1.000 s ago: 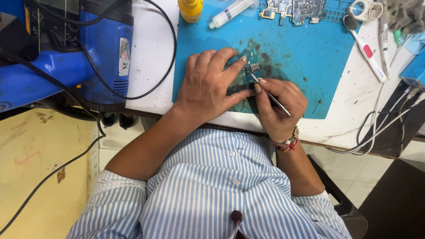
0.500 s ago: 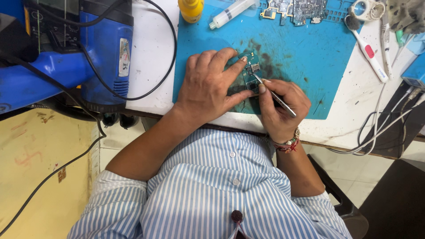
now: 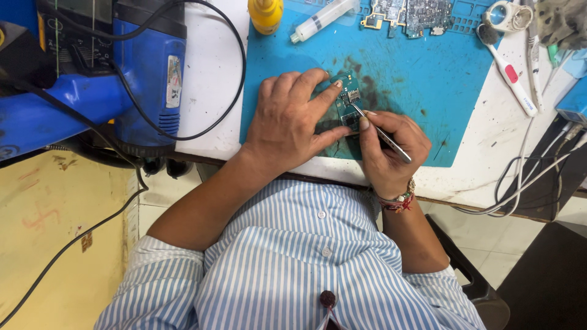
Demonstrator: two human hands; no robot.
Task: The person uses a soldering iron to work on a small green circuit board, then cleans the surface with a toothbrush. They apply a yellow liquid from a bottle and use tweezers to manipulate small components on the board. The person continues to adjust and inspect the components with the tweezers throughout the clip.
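A big blue machine (image 3: pixel 116 79) fills the bench's left end, beside a blue work mat (image 3: pixel 422 91). On the mat's near part the left hand (image 3: pixel 287 122) lies flat, fingers spread, pressing down a small green circuit board (image 3: pixel 346 98). The right hand (image 3: pixel 391 150) pinches metal tweezers (image 3: pixel 382 134), tips touching the board.

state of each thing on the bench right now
left hand: flat, pressing the board
board: lying on mat, pinned
right hand: pinching tweezers
tweezers: tilted, tip on board
mat: flat, stained
syringe: lying down
yellow bottle: upright
second board: lying loose
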